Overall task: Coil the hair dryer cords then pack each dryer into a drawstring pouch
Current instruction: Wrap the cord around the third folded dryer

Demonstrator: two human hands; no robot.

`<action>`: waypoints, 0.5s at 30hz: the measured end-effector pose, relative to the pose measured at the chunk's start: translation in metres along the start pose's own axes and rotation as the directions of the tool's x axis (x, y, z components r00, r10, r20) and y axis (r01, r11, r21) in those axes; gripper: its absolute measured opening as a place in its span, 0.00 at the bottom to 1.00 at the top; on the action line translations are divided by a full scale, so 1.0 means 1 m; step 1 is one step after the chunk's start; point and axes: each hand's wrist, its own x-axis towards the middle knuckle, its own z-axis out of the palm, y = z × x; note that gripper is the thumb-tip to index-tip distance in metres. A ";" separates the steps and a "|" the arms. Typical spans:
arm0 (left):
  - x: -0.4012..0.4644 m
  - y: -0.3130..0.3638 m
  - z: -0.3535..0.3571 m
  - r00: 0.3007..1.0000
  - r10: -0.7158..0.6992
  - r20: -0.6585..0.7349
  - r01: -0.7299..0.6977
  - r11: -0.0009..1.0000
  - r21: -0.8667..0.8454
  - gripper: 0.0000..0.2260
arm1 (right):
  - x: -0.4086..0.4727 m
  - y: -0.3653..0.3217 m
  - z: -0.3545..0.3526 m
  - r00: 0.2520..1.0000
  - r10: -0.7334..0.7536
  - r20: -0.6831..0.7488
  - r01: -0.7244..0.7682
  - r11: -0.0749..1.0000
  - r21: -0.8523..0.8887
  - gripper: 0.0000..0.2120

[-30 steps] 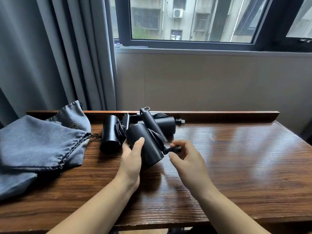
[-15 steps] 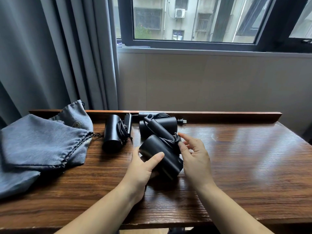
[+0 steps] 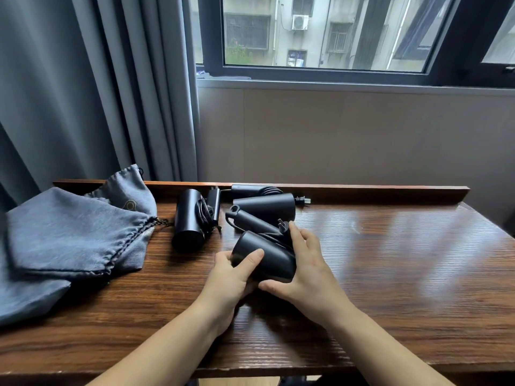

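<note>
Keep the wound cord pinned against the hair dryer [image 3: 264,256] while you carry it toward the drawstring pouches [image 3: 75,232], or the plug [image 3: 283,225] will likely spring loose. The matte black dryer sits low over the worktop [image 3: 390,274], handle folded. Your left hand [image 3: 234,277] has its grip clamped round the barrel; your right hand [image 3: 309,263] cups the other side, fingertip beside the plug. Two more dryers lie behind.

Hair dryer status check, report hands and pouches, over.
Both hands, left and right, grip near dryer, cord wrapped, plug loose. Two dryers behind. Pouches lie left, unobstructed.
</note>
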 end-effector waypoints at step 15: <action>-0.006 0.013 -0.047 0.902 0.332 0.275 -0.397 0.394 0.829 0.21 | -0.010 0.021 -0.010 0.982 -0.182 0.048 0.187 0.972 -0.145 0.52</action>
